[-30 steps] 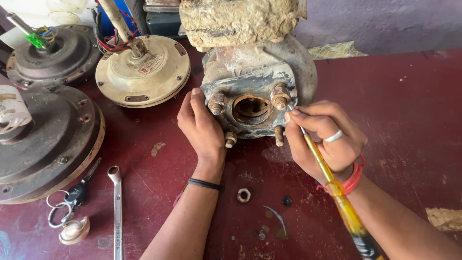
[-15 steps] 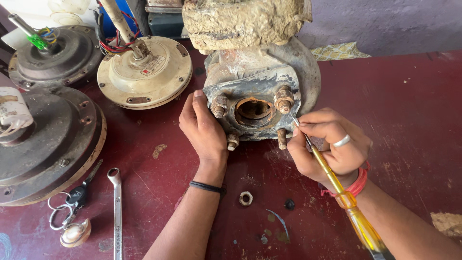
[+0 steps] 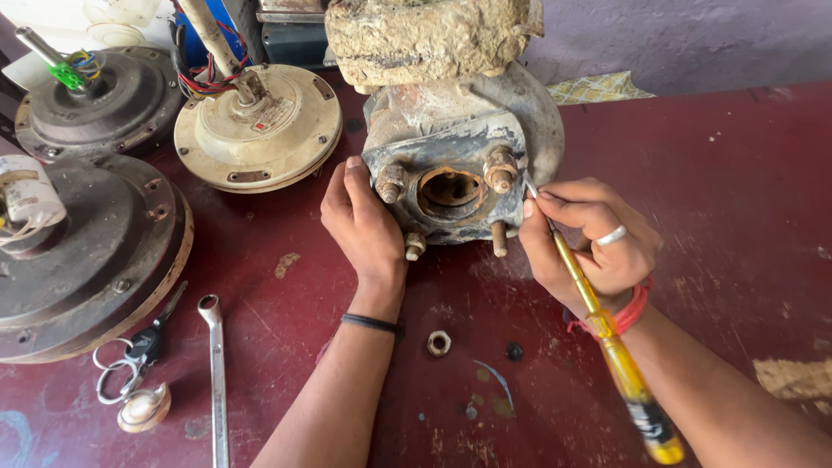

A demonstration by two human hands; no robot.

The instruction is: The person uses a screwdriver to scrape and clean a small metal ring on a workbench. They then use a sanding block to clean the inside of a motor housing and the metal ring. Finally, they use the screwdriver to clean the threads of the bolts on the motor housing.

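our L hand (image 3: pixel 364 221) flat, open vs pump housing (image 3: pixel 459 173) left side | R hand (image 3: pixel 589 238) pinching screwdriver (image 3: pixel 598 321), tip at housing right edge | nut (image 3: pixel 438 343) below housing

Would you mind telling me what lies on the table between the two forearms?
In the head view, a loose hex nut and a small dark bit lie on the red table between the forearms.

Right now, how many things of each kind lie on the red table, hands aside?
Fan motor housings: 3
Rusty pump body: 1
Screwdriver, in right hand: 1
Spanner: 1
Loose nut: 1
Scissors: 1
Total: 8
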